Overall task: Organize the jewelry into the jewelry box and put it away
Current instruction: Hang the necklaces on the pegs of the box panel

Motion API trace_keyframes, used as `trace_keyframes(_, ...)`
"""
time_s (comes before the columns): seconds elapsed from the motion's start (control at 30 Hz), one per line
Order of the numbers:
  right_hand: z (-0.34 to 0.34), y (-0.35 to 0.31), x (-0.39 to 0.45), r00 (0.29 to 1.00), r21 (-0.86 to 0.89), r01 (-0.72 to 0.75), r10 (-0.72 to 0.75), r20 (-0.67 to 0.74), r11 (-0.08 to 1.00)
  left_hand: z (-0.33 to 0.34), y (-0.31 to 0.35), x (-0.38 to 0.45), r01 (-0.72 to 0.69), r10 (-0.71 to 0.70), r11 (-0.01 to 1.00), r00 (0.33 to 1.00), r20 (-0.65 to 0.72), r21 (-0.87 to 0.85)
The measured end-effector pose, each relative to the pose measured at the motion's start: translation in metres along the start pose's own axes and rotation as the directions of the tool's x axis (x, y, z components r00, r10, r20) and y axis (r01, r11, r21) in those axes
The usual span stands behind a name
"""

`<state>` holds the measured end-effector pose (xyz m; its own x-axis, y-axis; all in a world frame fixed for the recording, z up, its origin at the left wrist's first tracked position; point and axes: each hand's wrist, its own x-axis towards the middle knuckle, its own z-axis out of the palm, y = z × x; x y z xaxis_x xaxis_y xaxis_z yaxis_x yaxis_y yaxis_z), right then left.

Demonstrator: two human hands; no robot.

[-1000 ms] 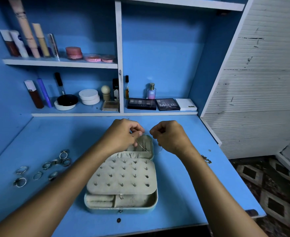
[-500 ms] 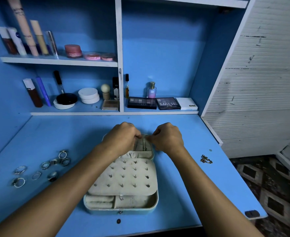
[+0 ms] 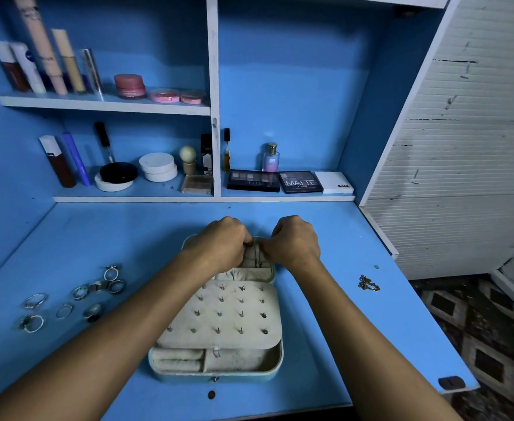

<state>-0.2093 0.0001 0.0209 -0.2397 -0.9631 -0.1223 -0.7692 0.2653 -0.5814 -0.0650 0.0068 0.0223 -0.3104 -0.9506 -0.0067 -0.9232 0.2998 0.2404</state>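
Both hands work a thin chain at the far end of an open jewelry box on a blue desk.

The left hand and right hand have curled fingers meeting over the lid of the pale cream jewelry box, pinching a fine dark chain that hangs against the lid lining. The box's studded earring panel lies toward the near side. Loose silver rings lie well to the left; a small gold chain heap lies to the right.
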Motion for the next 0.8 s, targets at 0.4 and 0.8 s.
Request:
trace_keyframes(0.4,-0.012,0.002,-0.009,0.989,0.047,0.063,-0.069,0.129,0.997,-0.012,-0.001,-0.008,0.014,0.003,0.987,0.995,0.102,-0.160)
trace_keyframes(0.8,-0.037,-0.008,-0.023,0.963,0.149,0.105,-0.138,0.231,0.983,-0.013,-0.003,-0.008,0.009,0.011,0.964,0.997,0.073,-0.267)
